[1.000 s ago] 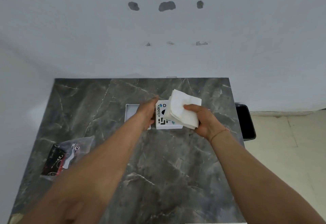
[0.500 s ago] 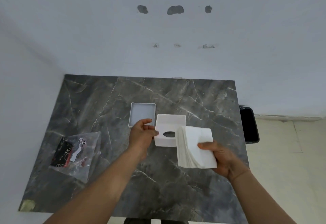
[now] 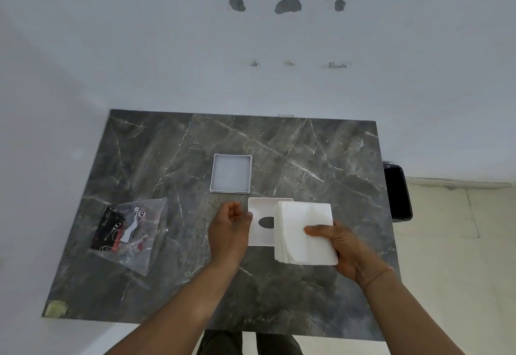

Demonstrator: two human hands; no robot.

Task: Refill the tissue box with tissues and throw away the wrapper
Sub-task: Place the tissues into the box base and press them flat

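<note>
while the right hand (image 3: 346,248) pinches the tissue stack (image 3: 305,233) over the tissue box (image 3: 261,215), the left hand (image 3: 229,229), loosely curled and empty, steadies its side. loading looks next: tissues squared over the opening. the wrapper (image 3: 128,231) lies left of both.

White square plastic tissue box shell (image 3: 261,222), lying with its oval dispensing slot showing; its separate shallow white tray-like base (image 3: 231,173) lies open just beyond it. Stack of white folded tissues (image 3: 305,233), overlapping the shell's right side. Crumpled clear plastic wrapper with black-and-red print (image 3: 127,233), flat at left, well apart.
</note>
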